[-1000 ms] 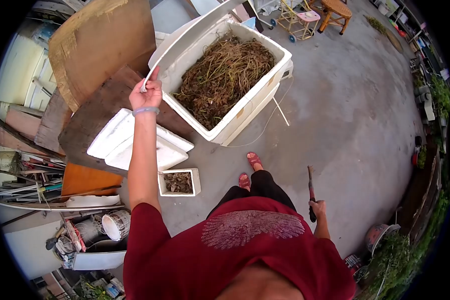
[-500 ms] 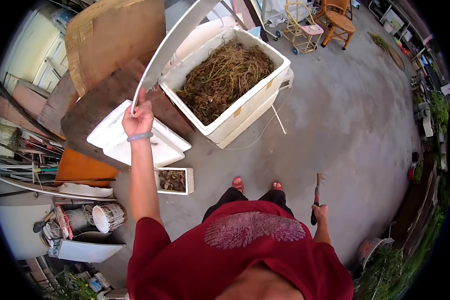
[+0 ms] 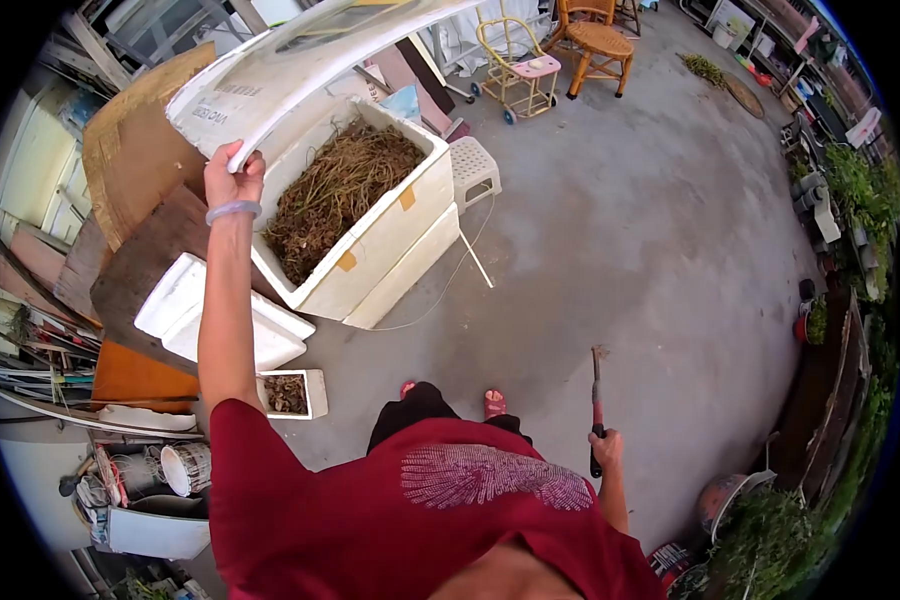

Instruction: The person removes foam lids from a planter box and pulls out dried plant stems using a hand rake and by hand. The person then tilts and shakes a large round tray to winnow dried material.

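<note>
My left hand [image 3: 234, 175] is closed on the edge of a large white lid [image 3: 270, 85], which is tilted up over a white foam box [image 3: 380, 225]. Dry, tangled stems and roots [image 3: 335, 195] fill much of the box, and the lid hides part of its back rim. Low on my right side, my right hand [image 3: 606, 448] grips the dark handle of a small garden tool [image 3: 597, 400] with a red shaft and a metal head pointing away from me.
White foam slabs [image 3: 185, 315] and a small foam box [image 3: 315, 394] of dry matter lie left of my feet. Behind the large box are a white stool [image 3: 473, 170], a wheeled chair [image 3: 515, 70] and a wicker chair [image 3: 597, 42]. Plants line the right side.
My left hand has raised the lid higher, so its marked face now shows over the box. My feet have shifted, and the view has turned. The tool stays in my right hand.
</note>
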`<state>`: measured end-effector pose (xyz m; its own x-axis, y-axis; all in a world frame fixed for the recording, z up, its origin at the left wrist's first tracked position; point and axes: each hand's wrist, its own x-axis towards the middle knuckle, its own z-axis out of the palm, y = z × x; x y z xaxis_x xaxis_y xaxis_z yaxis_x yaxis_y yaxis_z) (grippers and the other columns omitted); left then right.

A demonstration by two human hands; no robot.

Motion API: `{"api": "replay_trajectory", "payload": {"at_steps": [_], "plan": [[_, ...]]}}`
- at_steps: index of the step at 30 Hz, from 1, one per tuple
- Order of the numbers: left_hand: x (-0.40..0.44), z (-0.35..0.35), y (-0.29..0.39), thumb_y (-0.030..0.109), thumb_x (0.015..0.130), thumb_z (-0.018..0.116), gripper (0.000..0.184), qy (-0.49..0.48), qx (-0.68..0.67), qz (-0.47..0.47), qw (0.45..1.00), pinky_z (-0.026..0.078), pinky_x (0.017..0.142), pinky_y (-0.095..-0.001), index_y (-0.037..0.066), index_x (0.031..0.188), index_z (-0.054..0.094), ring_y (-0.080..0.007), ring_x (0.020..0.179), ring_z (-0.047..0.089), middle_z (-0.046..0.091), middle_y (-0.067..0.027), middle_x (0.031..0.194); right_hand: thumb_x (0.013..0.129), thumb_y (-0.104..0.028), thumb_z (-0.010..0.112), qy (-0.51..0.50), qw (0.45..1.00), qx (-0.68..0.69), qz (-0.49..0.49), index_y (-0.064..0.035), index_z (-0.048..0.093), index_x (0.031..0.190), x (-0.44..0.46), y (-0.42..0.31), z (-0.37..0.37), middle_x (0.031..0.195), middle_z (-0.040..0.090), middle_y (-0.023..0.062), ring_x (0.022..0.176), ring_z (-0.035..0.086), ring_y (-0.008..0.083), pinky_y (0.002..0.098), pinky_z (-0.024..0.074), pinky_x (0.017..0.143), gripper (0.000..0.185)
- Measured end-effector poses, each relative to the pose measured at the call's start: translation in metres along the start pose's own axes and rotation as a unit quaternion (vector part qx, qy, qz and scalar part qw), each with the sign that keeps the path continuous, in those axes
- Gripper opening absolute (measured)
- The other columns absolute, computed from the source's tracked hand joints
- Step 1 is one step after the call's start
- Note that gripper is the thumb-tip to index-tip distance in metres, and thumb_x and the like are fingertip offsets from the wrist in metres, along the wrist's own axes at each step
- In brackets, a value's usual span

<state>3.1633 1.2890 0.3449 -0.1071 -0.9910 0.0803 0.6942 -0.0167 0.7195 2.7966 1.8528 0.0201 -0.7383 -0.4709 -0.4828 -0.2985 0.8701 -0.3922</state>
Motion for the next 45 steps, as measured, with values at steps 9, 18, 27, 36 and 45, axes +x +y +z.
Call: {"api": "replay_trajectory", "payload": {"at_steps": [9, 18, 27, 36, 45], "plan": [[0.113, 0.068, -0.145, 0.001, 0.072, 0.054, 0.009, 0.050, 0.228, -0.001, 0.972, 0.035, 0.039, -0.0280, -0.003, 0.076, 0.047, -0.0181, 0.055, 0.047, 0.047, -0.0109, 0.070, 0.057, -0.024, 0.062, 0.034, 0.983, -0.002, 0.182, 0.0134, 0.056, 0.065, 0.010, 0.041, 0.005, 0.064, 0.057, 0.0266, 0.064, 0.059, 0.0361, 0.0421, 0.0449, 0.063, 0.039], [0.248, 0.019, -0.295, 0.012, 0.071, 0.053, 0.025, 0.032, 0.422, -0.043, 0.905, 0.041, 0.037, -0.0286, -0.010, 0.082, 0.050, -0.0187, 0.041, 0.051, 0.056, -0.0151, 0.065, 0.058, -0.027, 0.059, 0.057, 0.980, -0.017, 0.191, 0.0129, 0.056, 0.062, 0.031, -0.099, 0.018, 0.054, 0.053, 0.0235, 0.052, 0.056, 0.0323, 0.0420, 0.0429, 0.055, 0.040], [0.350, -0.037, -0.326, 0.043, 0.085, 0.045, 0.066, -0.096, 0.384, -0.156, 0.905, 0.048, 0.075, -0.0322, -0.006, 0.126, 0.027, -0.0230, 0.097, 0.054, 0.038, -0.0208, 0.125, 0.076, -0.010, 0.058, -0.060, 0.944, 0.323, 0.010, 0.0053, 0.054, 0.085, 0.125, -0.383, -0.040, 0.062, 0.055, 0.0059, 0.046, 0.053, 0.0129, 0.0242, 0.0423, 0.042, 0.019], [0.215, -0.212, -0.242, 0.010, 0.080, 0.051, 0.013, -0.120, 0.753, 0.018, 0.647, 0.048, 0.058, -0.0326, 0.004, 0.089, 0.058, -0.0248, 0.064, 0.058, 0.062, -0.0124, 0.080, 0.069, -0.012, 0.064, -0.162, 0.958, 0.180, -0.155, 0.0015, 0.053, 0.081, 0.206, -0.509, -0.059, 0.059, 0.049, 0.0008, 0.048, 0.045, 0.0070, 0.0223, 0.0369, 0.045, 0.021], [0.171, -0.205, -0.296, 0.033, 0.068, 0.069, 0.088, 0.013, 0.901, -0.210, 0.378, 0.017, 0.101, -0.0506, 0.011, 0.133, 0.015, -0.0442, 0.124, 0.015, 0.013, -0.0256, 0.134, 0.072, -0.016, 0.062, -0.410, 0.896, 0.026, -0.167, -0.0004, 0.048, 0.073, 0.249, -0.570, -0.024, 0.051, 0.047, 0.0021, 0.042, 0.047, 0.0089, 0.0241, 0.0376, 0.040, 0.020]]}}
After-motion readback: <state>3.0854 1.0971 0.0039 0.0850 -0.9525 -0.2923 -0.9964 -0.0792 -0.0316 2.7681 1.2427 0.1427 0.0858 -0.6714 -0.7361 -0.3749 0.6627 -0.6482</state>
